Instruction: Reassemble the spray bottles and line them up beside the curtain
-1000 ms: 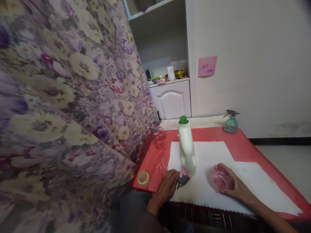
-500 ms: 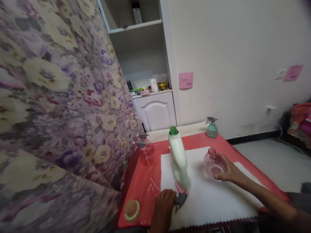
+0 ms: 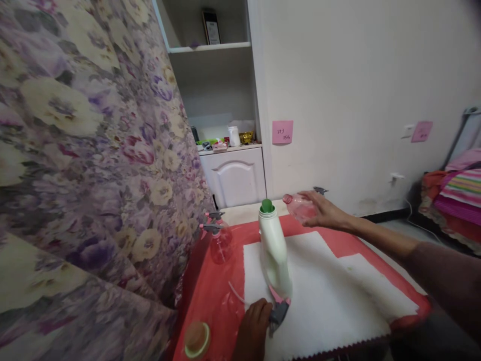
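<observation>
My right hand is wrapped around a clear pink spray bottle body with no spray head on it. It is held above the table, tipped so its mouth points left towards the large bottle. My left hand lies low at the front, fingers curled against a grey spray head with a pink collar. A thin pale tube shows beyond these fingers; its join is hidden. Between my hands stands a large pale green bottle, uncapped, with a green piece inside its neck.
Two pink spray bottles stand at the table's left. Behind my right hand shows another grey spray head. A round cap lies at the front left. White cloth covers part of the red tabletop. A floral curtain hangs left.
My right hand has lifted the pink bottle body up and left, from upright over the cloth to tipped beside the large bottle's neck. My left hand stays at the spray head. The view has shifted slightly.
</observation>
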A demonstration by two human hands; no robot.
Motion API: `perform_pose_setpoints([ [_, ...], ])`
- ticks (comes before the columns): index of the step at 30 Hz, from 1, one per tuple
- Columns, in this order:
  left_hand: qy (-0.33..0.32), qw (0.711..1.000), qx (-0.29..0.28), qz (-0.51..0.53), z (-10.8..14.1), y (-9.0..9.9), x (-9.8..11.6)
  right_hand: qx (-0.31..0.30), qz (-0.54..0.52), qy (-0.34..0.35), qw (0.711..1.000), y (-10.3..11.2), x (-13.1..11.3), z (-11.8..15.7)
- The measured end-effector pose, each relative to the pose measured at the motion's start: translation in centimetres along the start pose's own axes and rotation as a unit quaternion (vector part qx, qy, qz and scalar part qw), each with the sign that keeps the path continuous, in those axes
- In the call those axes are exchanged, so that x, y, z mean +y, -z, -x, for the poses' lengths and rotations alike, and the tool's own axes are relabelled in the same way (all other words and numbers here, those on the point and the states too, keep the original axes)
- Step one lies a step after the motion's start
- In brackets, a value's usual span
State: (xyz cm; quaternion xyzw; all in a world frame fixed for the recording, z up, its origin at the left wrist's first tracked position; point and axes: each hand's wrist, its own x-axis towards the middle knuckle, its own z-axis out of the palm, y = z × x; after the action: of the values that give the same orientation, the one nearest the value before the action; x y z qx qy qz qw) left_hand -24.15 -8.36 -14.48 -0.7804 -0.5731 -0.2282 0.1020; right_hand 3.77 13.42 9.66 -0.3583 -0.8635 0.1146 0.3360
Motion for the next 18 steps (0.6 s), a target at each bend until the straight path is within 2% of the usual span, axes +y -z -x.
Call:
perform_pose_setpoints([
  [4, 0.002, 1.0, -0.001, 0.002, -0.4, 0.1, 0.3, -0.005, 0.098, 0.035, 0.995, 0.6, -0.5, -2.4],
  [9, 0.002, 0.999, -0.032, -0.013, 0.1, -1.5, -0.2, -0.014, 0.191, 0.079, 0.978, 0.9, -1.3, -4.3],
  [12, 0.007, 0.999, -0.038, -0.018, 0.4, -2.1, -0.5, -0.016, 0.229, 0.112, 0.967, 0.9, -1.6, -5.1],
  [18, -0.032, 0.999, -0.026, 0.011, 0.5, -2.7, -1.7, -0.025, 0.274, 0.128, 0.953, 0.9, -1.8, -5.9],
])
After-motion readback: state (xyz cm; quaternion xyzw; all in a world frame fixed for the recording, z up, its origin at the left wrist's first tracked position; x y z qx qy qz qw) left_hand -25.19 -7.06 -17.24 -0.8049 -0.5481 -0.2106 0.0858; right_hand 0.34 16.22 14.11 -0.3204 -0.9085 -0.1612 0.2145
